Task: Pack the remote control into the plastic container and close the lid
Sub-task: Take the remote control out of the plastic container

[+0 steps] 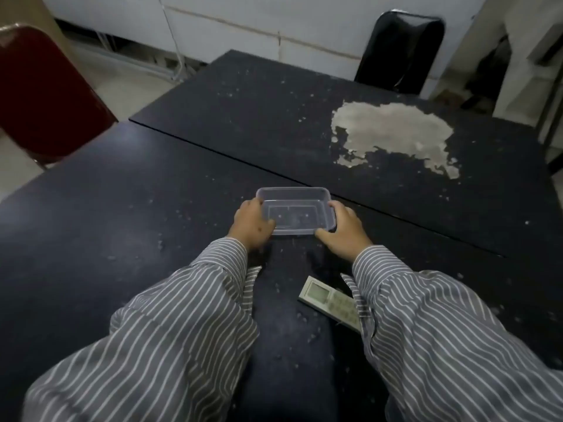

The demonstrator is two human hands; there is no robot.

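A clear rectangular plastic container (295, 205) rests on the dark table (122, 208), and I cannot tell whether its lid is on. My left hand (251, 226) grips its left end. My right hand (342, 228) grips its right end, thumb along the near edge. Nothing shows inside the container. A white remote control (327, 300) with a small screen lies flat on the table nearer to me, below my right forearm, whose striped sleeve hides its lower end.
A second dark table (274, 117) abuts at the back, with a large worn pale patch (393, 132). A red chair (39, 92) stands at the left and a black chair (402, 50) at the far side. White wall panels run behind.
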